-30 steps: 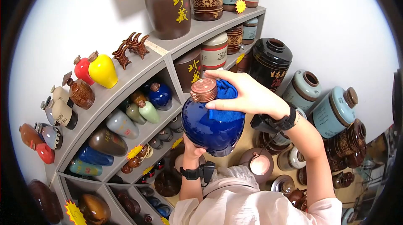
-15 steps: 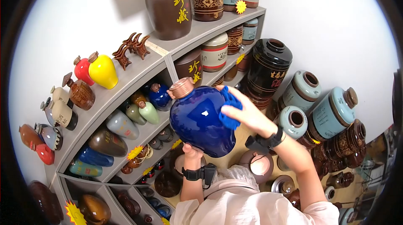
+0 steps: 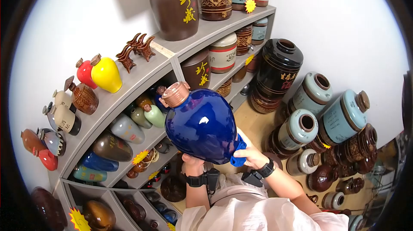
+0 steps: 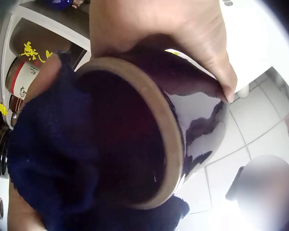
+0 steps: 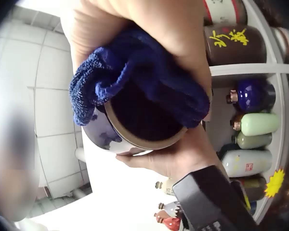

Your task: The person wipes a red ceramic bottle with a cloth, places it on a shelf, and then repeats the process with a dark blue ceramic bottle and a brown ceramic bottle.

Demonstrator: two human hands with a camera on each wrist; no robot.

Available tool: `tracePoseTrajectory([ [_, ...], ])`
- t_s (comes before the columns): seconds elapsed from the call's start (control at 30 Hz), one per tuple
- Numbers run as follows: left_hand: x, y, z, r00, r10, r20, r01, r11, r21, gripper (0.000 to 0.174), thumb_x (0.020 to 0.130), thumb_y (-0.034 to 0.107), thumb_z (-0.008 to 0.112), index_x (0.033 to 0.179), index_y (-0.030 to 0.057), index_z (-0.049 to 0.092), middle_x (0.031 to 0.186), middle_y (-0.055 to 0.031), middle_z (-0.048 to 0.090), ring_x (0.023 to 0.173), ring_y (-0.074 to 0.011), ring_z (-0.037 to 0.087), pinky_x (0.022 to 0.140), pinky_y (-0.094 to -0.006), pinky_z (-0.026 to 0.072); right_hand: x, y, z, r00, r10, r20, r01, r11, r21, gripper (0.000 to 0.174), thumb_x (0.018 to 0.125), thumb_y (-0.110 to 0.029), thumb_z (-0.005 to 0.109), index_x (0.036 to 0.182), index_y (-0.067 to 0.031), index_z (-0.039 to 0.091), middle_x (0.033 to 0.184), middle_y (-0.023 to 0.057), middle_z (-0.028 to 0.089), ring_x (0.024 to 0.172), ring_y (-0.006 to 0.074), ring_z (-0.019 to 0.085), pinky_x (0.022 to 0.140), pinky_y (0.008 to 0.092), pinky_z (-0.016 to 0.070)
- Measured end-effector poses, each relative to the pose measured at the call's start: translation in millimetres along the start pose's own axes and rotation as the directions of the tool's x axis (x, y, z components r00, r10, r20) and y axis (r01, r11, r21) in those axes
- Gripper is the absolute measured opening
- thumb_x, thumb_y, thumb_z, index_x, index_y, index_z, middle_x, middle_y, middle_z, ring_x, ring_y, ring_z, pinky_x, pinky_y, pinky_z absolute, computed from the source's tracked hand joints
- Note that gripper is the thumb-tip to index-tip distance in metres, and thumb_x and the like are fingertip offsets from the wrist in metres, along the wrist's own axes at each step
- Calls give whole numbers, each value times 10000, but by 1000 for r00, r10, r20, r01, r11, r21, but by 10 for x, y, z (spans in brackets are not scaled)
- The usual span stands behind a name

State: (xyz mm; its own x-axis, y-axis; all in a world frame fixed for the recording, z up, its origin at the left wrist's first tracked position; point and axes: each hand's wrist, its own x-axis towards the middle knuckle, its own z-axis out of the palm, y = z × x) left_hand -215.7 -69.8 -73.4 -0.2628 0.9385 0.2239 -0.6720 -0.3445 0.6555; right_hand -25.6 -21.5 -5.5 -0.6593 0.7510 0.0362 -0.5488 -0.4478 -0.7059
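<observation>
A glossy blue jar [image 3: 202, 123] with a copper-coloured lid [image 3: 175, 94] is held tilted, its lid toward the upper left. My left hand [image 3: 193, 162] supports it from below, and in the left wrist view that hand [image 4: 168, 29] curls round the jar's side near its base ring [image 4: 169, 130]. My right hand [image 3: 251, 155] grips a blue cloth [image 3: 238, 153] against the jar's lower right end. In the right wrist view the cloth [image 5: 149, 72] is bunched under the right hand [image 5: 149, 19] and partly covers the dark, recessed base [image 5: 139, 115].
Grey curved shelves [image 3: 129, 89] on the left carry many bottles, among them a yellow one [image 3: 106, 74]. Large jars stand at the right, including a black one [image 3: 282, 63] and a pale blue one [image 3: 344, 110]. A big brown jar [image 3: 174, 11] sits on the top shelf.
My right hand and the cloth have moved from beside the lid down along the jar to its base end. The jar has tilted and shifted left, lid leftward.
</observation>
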Motion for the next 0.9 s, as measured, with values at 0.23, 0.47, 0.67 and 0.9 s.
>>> tracePoseTrajectory([
  [0.23, 142, 63, 21, 995, -62, 82, 50, 988, 144, 1035, 623, 671, 710, 1391, 94, 325, 1353, -94, 430, 1217, -278, 450, 1010, -462, 408, -61, -52, 118, 985, -175, -7, 171, 972, -160, 924, 636, -10, 780, 1409, -52, 275, 1346, 94, 432, 1235, 207, 431, 1057, 358, 332],
  [0.47, 422, 356, 729, 983, 168, -72, -154, 973, 172, 1119, 677, 548, 758, 1454, 60, 118, 1425, -99, 313, 1288, -243, 366, 1059, -395, 327, -20, -159, 103, 934, -349, -80, 310, 900, -308, 872, 630, -63, 821, 1351, -53, 332, 1283, 73, 466, 1206, 190, 442, 1037, 346, 343],
  [0.67, 429, 198, 728, 973, 216, 77, -226, 959, 170, 1177, 614, 516, 818, 1454, 70, 124, 1425, -91, 298, 1307, -239, 327, 1071, -396, 304, 41, -109, 30, 871, -490, -26, 391, 724, -568, 912, 603, -98, 851, 1343, -25, 323, 1276, 91, 447, 1198, 193, 431, 1041, 345, 331],
  [0.9, 377, -20, 577, 989, 139, -49, -141, 989, -36, 1104, 529, 456, 881, 1385, 77, 296, 1325, -69, 428, 1207, -246, 444, 1010, -404, 396, -37, -198, 234, 869, -491, 64, 391, 601, -697, 955, 629, -142, 852, 1386, 7, 288, 1300, 131, 463, 1205, 222, 456, 1037, 348, 343],
])
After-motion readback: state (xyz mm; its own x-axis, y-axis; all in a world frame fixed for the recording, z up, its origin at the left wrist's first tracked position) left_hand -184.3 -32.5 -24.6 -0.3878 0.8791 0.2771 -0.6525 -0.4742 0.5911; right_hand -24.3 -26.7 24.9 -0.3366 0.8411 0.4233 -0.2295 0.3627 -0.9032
